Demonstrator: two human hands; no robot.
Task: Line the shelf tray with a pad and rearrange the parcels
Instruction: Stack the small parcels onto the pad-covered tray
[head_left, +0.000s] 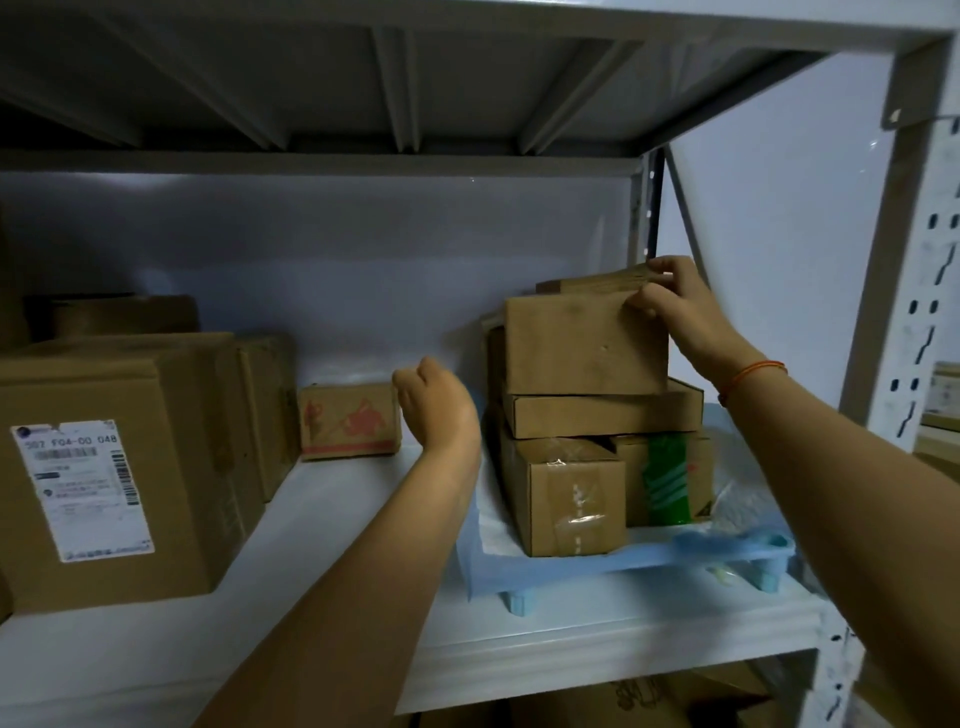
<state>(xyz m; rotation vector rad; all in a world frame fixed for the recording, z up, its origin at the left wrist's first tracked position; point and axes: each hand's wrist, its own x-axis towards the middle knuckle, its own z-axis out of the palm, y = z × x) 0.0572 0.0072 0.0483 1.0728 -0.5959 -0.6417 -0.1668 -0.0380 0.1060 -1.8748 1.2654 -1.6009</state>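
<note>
On the right of the white shelf stands a blue tray on short legs. A white pad lies in it, its edge showing at the tray's left front, and some clear plastic wrap bunches at the right. The parcels are stacked on the pad: at the bottom a taped box in front, with a box with green tape just beside it on the right; across both lies a flat box, and on that a top box. A thin parcel stands behind the top box, upright or slightly tilted.

The right hand, an orange string on its wrist, reaches over the top of the stack, with fingers curled onto the thin parcel's upper edge and the thumb pressed against the top box's upper right corner.

The left hand hangs in the air left of the stack, loosely curled and holding nothing, apart from the boxes. Behind it a small red-printed box rests on the shelf. Farther left sits a large labelled box, with more cartons behind it.
</note>
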